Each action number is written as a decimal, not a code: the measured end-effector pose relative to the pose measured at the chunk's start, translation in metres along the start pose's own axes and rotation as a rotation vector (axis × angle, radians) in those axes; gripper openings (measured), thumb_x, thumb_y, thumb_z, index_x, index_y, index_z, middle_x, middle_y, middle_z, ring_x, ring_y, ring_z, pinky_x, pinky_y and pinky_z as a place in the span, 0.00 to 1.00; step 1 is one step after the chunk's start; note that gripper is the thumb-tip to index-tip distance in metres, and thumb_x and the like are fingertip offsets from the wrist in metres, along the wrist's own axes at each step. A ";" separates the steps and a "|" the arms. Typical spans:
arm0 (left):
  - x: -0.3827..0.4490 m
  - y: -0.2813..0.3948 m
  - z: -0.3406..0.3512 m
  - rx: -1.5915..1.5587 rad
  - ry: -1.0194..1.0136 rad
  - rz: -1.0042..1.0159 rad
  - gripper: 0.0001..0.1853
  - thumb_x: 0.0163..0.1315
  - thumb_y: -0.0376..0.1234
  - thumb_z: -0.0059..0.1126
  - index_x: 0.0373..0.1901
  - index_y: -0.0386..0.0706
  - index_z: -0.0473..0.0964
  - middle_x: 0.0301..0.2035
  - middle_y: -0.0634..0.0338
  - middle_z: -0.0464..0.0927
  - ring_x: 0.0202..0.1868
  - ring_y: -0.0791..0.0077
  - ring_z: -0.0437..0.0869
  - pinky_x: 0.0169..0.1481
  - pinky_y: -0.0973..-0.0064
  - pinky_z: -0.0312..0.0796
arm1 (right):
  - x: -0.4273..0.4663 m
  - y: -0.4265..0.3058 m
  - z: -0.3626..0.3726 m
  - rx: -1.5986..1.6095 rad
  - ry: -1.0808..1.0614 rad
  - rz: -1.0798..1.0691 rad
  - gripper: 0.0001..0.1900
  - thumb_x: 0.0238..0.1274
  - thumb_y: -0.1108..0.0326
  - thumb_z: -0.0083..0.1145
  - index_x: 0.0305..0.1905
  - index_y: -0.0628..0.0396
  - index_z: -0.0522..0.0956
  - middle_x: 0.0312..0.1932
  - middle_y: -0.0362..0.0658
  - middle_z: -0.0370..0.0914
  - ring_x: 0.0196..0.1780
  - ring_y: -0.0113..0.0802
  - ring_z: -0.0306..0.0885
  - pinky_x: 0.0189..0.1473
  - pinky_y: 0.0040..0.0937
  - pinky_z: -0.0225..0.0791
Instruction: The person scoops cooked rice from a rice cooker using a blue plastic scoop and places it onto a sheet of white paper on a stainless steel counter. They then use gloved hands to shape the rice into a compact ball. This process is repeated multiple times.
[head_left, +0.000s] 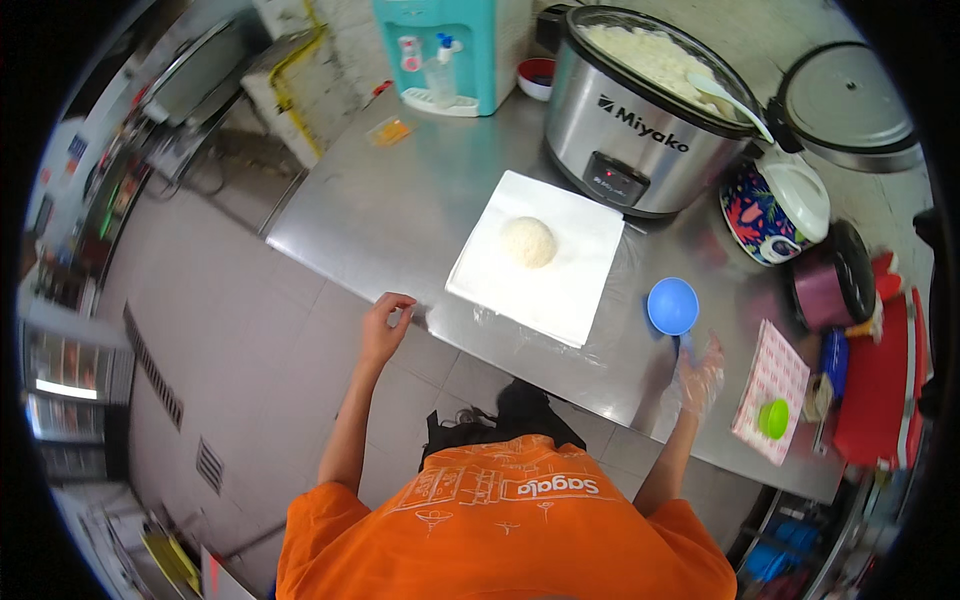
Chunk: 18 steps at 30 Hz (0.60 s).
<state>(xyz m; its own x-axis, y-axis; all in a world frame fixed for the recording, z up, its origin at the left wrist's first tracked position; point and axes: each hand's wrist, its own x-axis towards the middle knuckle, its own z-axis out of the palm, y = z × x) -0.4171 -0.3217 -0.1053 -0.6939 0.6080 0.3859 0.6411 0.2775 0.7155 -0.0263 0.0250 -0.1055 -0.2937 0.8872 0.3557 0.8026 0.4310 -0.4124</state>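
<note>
My left hand (385, 328) is bare, at the front edge of the steel table, its fingers loosely curled with nothing visible in them. My right hand (701, 376) wears a clear plastic glove, fingers spread. Just beyond it is a blue round scoop (673, 306), bowl facing up, its handle reaching toward the gap between thumb and fingers; whether they touch is unclear. Between my hands lies a stack of white paper sheets (576, 270). A rounded dome of rice (530, 242) sits on the top sheet, left of its middle.
A large Miyako rice cooker (637, 127) full of rice stands behind the paper, a white rice paddle (731, 105) in it. A turquoise water dispenser (450, 60) is back left. Rightward are a patterned container (761, 210), patterned paper (772, 382), a green cup (773, 418) and a red box (881, 382).
</note>
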 end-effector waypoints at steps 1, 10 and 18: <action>0.018 -0.007 0.006 -0.035 -0.028 -0.015 0.04 0.55 0.25 0.55 0.32 0.39 0.76 0.30 0.55 0.78 0.30 0.67 0.79 0.36 0.76 0.70 | -0.001 0.001 0.008 -0.007 -0.010 -0.015 0.28 0.54 0.60 0.58 0.60 0.55 0.66 0.54 0.55 0.68 0.57 0.52 0.68 0.55 0.46 0.63; 0.039 -0.049 0.056 -0.202 0.301 -0.131 0.11 0.59 0.31 0.56 0.20 0.36 0.72 0.12 0.64 0.67 0.15 0.84 0.66 0.20 0.82 0.59 | 0.024 -0.175 0.060 0.436 -0.469 0.017 0.15 0.62 0.61 0.51 0.47 0.60 0.75 0.40 0.48 0.78 0.41 0.35 0.77 0.39 0.34 0.70; 0.027 -0.060 0.039 -0.306 0.041 -0.157 0.17 0.62 0.31 0.53 0.15 0.36 0.67 0.11 0.67 0.63 0.16 0.86 0.60 0.20 0.84 0.53 | -0.031 -0.412 0.227 0.490 -0.568 -0.702 0.25 0.63 0.52 0.47 0.56 0.62 0.67 0.45 0.58 0.71 0.47 0.51 0.71 0.51 0.45 0.63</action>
<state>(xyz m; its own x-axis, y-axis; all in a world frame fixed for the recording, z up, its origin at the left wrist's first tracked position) -0.4617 -0.2931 -0.1604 -0.7929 0.5435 0.2755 0.4014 0.1257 0.9072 -0.4662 -0.1427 -0.1370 -0.9197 0.3011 0.2518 0.0922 0.7894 -0.6070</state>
